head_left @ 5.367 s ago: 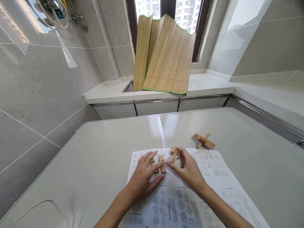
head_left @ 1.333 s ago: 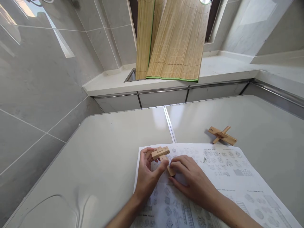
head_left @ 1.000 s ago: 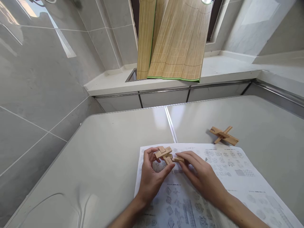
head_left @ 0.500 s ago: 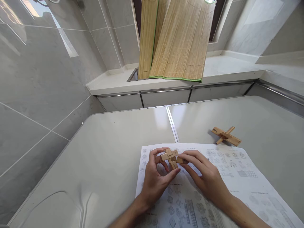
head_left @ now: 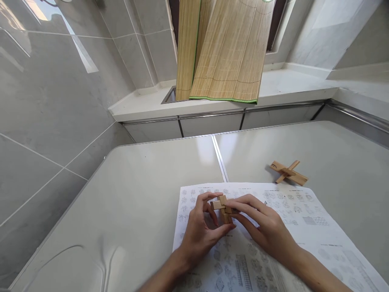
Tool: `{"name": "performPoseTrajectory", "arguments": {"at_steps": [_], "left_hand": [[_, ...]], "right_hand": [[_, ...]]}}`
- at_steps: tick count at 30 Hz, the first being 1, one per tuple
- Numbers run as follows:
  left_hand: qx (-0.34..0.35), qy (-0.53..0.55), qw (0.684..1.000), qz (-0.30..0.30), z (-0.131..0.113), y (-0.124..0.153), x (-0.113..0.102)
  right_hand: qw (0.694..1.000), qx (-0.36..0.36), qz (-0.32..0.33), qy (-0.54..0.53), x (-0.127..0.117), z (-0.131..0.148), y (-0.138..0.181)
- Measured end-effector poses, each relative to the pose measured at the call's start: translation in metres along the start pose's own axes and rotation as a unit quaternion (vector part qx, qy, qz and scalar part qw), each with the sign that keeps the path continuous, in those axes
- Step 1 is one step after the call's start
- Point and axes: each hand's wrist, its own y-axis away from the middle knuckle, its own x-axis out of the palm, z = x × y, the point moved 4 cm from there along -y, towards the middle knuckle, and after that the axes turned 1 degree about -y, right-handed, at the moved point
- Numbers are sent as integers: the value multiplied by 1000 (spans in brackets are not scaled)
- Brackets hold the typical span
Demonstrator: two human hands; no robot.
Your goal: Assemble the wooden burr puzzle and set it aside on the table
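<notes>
Both of my hands grip a small cluster of notched wooden puzzle pieces (head_left: pixel 221 207) just above a printed instruction sheet (head_left: pixel 291 239). My left hand (head_left: pixel 202 231) curls round the cluster from the left, thumb below and fingers on top. From the right, my right hand (head_left: pixel 264 231) pinches the same cluster with its fingertips. A second wooden cross assembly (head_left: pixel 288 172) lies untouched on the table (head_left: pixel 136 194) beyond the sheet's far right corner.
A folded bamboo mat (head_left: pixel 221 48) leans against the window on the white ledge (head_left: pixel 285 87) behind the table. Grey tiled walls close in on the left and right. A seam (head_left: pixel 219 156) splits the tabletop in two.
Loose pieces that lay under my fingers on the sheet are now joined into one cluster between both hands. The cluster has turned and tightened over the last second. The camera tilted down.
</notes>
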Motion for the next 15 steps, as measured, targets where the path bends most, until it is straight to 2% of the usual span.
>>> {"name": "performPoseTrajectory", "arguments": {"at_steps": [8,15], "left_hand": [[34,-22,999,4,-3,-2,0],[34,60,997,29,-9,-2,3]], "right_hand": [[998,12,9,-56,-1,3,-1],[998,32,-16,-47,-3,2,-2]]}}
